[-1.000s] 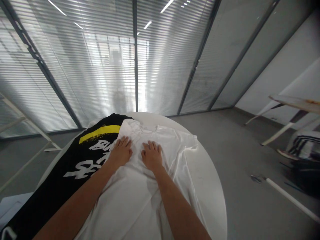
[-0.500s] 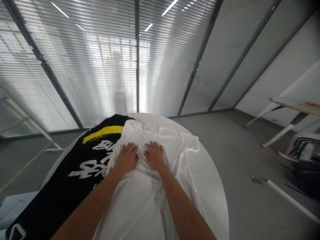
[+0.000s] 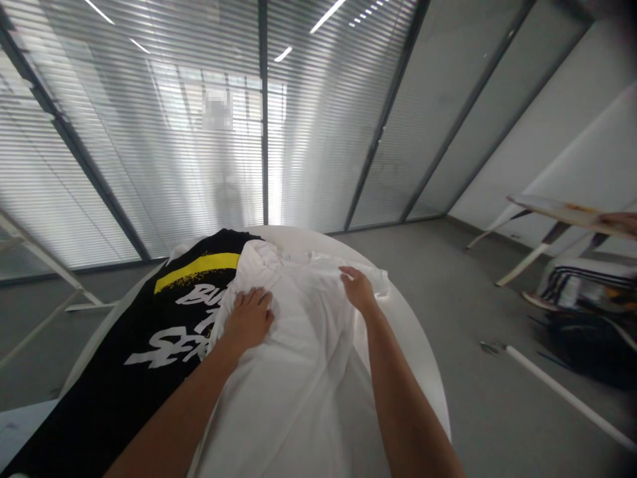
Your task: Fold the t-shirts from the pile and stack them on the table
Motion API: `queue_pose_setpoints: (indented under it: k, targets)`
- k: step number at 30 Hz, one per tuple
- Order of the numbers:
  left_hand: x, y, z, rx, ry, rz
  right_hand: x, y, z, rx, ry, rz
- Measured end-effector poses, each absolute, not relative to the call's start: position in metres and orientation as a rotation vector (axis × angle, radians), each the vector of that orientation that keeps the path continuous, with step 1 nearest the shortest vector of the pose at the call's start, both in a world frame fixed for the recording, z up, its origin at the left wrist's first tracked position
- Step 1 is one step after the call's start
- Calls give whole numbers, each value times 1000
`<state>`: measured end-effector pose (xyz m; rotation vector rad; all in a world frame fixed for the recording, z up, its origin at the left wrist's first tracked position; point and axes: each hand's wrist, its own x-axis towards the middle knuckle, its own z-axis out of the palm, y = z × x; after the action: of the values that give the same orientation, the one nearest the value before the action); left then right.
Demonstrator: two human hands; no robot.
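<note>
A white T-shirt (image 3: 298, 372) is spread over a round white table, its collar toward the far edge and some creases across its front. My left hand (image 3: 251, 318) lies flat on the shirt's left chest area with fingers extended. Near the right sleeve, my right hand (image 3: 358, 289) rests on the fabric, its fingers stretched out to the left and a small gap showing between thumb and forefinger. A black garment (image 3: 124, 378) with a yellow stripe and white lettering lies to the left, partly covered by the white shirt.
The round table's rim (image 3: 430, 372) curves along the right. On the floor beyond are a white pole (image 3: 567, 392), a dark bag (image 3: 587, 345) and a wooden-topped table (image 3: 557, 209). A pale frame (image 3: 44, 252) stands at left; a glass partition with blinds (image 3: 199, 159) rises behind.
My right hand has moved right across the shirt, from the chest to near the sleeve. My left hand stays flat on the left chest. The camera view has shifted slightly.
</note>
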<state>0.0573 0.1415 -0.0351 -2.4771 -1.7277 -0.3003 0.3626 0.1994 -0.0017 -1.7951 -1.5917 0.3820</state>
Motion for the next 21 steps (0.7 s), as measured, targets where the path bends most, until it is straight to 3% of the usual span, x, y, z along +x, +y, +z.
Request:
queue_pose_setpoints:
  k: [5,10,21]
  targets:
    - [57,144,-37,-2469,-1734,-311,409,199,-2,-2297,-1312,161]
    - [60,144,-33,-2471,-1737,-307,429,197,-25,-2540,-1145,212]
    - [61,143,-27,-2489,-1748,-305,433,202,-35,-2409,-1151,152]
